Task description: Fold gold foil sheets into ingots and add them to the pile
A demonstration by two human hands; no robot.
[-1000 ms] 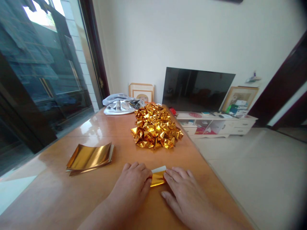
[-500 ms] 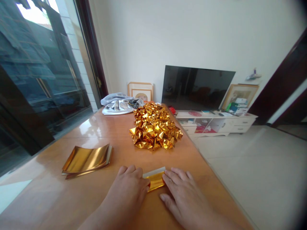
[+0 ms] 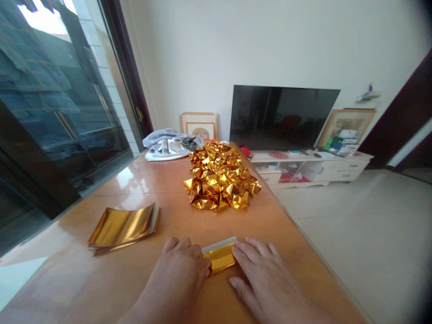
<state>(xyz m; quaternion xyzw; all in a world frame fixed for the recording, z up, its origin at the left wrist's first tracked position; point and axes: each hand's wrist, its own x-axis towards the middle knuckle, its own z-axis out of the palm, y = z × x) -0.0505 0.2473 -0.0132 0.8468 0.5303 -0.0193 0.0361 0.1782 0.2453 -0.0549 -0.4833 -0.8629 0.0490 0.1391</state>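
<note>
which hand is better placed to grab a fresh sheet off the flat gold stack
Left, probably. The left hand lies on the same side as the flat gold stack, while the right hand sits beyond the folded gold piece.

Gold foil paper strip (image 3: 220,257): mirror-glossy metallic face, matt white backing along its far edge. Stack of flat foil sheets (image 3: 124,224): same gold finish, smooth, very reflective. Heap of folded foil pieces (image 3: 219,182): creased, faceted, bright glints. Table (image 3: 101,279): orange-brown wood look, polished, glossy w/ window reflections. Bundle (image 3: 168,145) at far end: soft grey cloth, part silvery sheen. TV screen (image 3: 281,118): dark, glossy.
</note>
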